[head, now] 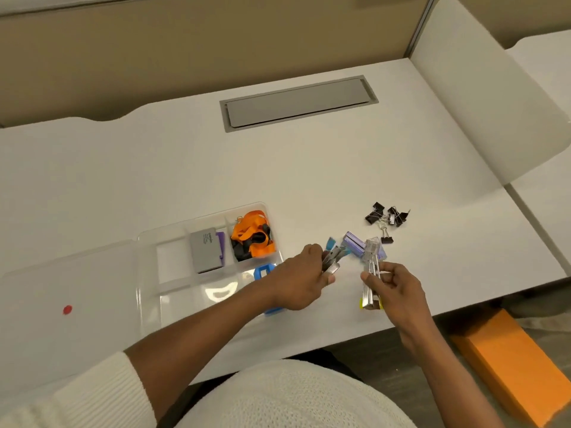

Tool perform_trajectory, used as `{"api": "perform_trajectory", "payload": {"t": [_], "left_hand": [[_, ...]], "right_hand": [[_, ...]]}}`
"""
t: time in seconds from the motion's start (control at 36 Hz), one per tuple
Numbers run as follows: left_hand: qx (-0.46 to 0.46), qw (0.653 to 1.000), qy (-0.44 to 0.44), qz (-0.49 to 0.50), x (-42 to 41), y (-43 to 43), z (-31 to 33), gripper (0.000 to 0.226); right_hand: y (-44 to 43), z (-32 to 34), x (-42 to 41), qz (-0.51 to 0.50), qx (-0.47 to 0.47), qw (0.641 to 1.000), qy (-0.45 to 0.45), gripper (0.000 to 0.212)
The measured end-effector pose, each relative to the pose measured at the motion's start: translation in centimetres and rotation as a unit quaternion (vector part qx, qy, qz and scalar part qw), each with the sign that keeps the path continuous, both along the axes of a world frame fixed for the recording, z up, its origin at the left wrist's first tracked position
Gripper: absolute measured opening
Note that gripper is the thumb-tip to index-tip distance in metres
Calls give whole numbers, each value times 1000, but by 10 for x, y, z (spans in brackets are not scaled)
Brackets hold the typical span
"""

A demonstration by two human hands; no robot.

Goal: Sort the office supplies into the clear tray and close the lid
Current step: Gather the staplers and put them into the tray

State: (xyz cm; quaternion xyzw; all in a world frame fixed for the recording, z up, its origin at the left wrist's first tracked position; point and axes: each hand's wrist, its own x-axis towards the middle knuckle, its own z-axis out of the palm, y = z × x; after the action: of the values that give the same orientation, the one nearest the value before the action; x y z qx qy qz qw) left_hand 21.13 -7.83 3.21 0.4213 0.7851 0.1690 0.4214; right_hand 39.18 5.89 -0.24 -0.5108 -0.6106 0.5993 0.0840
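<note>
The clear tray (173, 239) lies open on the white desk, its lid (71, 282) folded out to the left. Inside are a grey box (205, 250), orange and black lanyards (251, 237) and a blue piece (262, 271). My left hand (301, 278) is closed around a small metal stapler (332, 257) just right of the tray. My right hand (394, 284) grips a clear and silver stapler (370, 273) by its side. A purple staple box (355, 244) lies between the hands, further back. Several black binder clips (387, 216) sit behind it.
A grey cable hatch (298, 103) is set into the desk at the back. A red dot (67, 310) marks the lid. An orange box (509, 362) lies on the floor at the right, below the desk edge.
</note>
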Motion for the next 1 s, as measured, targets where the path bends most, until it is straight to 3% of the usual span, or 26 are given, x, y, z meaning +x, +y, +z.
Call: {"api": "perform_trajectory", "payload": {"t": [0.08,0.19,0.39,0.56,0.78,1.0], "left_hand": [[-12,991,-42,124,-12,-38,14,24],[-31,948,-82,304,-24,-96,20,17],[-96,885,-95,445,-33,-161,4,26],[-124,883,-47,450,-37,-164,-13,22],[-205,917,163,302,-50,-157,-22,54],[-207,927,200,243,-54,-145,-35,58]], "right_hand": [[-11,19,-22,33,-32,998,39,26],[-38,35,-58,106,-71,990,59,24],[-111,38,-123,253,-89,963,34,28],[-154,28,-154,301,-45,952,-46,27],[-164,18,-158,332,82,930,-132,30],[-164,13,-151,310,108,932,-153,38]]}}
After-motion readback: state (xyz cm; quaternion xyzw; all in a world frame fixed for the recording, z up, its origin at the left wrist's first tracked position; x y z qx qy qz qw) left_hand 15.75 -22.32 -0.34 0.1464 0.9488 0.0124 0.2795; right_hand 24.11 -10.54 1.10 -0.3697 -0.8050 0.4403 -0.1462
